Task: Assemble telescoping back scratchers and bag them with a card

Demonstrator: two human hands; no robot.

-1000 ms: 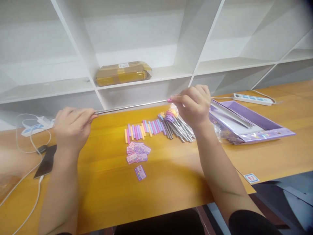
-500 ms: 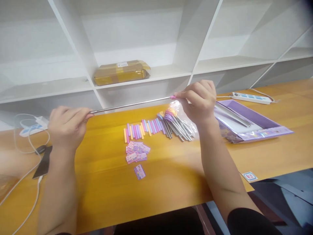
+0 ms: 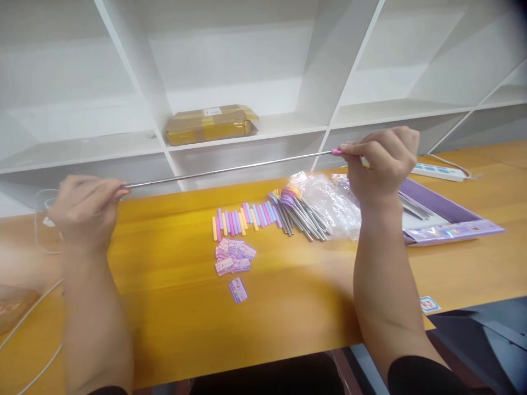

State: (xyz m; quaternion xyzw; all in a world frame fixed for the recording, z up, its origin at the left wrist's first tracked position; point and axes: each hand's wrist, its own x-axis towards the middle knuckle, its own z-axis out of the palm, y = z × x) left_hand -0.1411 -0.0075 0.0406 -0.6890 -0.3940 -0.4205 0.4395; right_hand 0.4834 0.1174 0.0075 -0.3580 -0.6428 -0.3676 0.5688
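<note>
A thin silver telescopic rod (image 3: 230,170) with a pink end stretches in the air between my two hands. My left hand (image 3: 88,211) pinches its left end, fingers closed. At the other side my right hand (image 3: 382,162) grips the pink tip between thumb and fingers. Below the rod, a bundle of similar silver rods with purple, orange and blue heads (image 3: 302,211) lies on the table. Left of it is a row of pink, purple, blue and orange short sticks (image 3: 247,216). Small printed cards (image 3: 234,255) are piled in front, and a single card (image 3: 238,290) lies nearer me.
Clear plastic bags (image 3: 335,206) lie beside the bundle. An open purple box (image 3: 457,230) is on the right, with a power strip (image 3: 438,171) behind it. White shelving (image 3: 255,131) holds a taped parcel (image 3: 212,125). White cables (image 3: 31,318) run along the left.
My hands have moved apart, the left one leftward and the right one rightward and slightly up. The rod between them has become longer. The table items remain where they were.
</note>
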